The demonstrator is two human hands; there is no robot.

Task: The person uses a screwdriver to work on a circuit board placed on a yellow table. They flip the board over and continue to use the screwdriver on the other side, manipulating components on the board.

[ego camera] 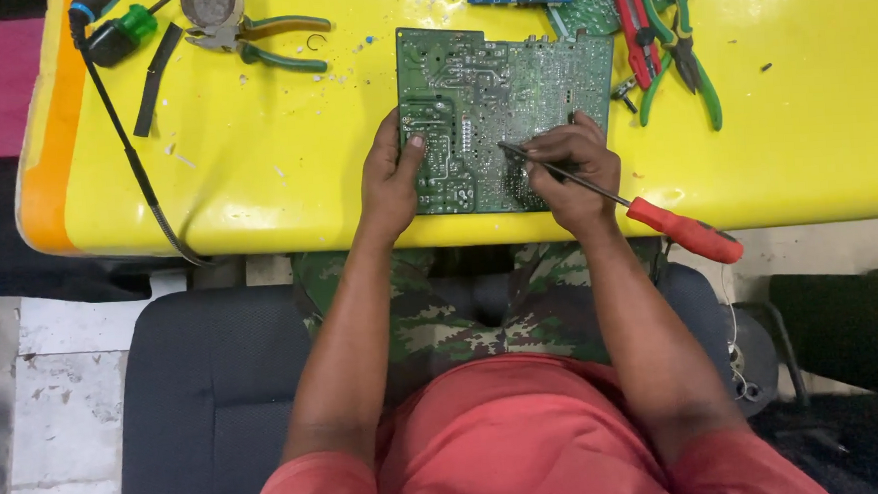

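A: At the near edge of the yellow table (256, 186), green circuit board (497, 114) lies solder side up, dead ahead of both hands, left edge roughly square to the table edge.

B: Hands?

A: Left hand (392, 179) lies on the board's left edge, thumb on top, pinning it; fingers loosely curled, not a full grip. Right hand (577, 170) is closed around a red-handled screwdriver (622, 199), pinched on the shaft.

B: Tool axis?

A: Diagonal. Handle trails lower right past the table edge, tip points upper left and touches the board near centre. Right hand is nearer the tip's contact point.

B: Spares?

A: Red and green pliers (663, 35) just beyond the board's right corner, another pair of pliers (258, 41) at upper left, both untouched.
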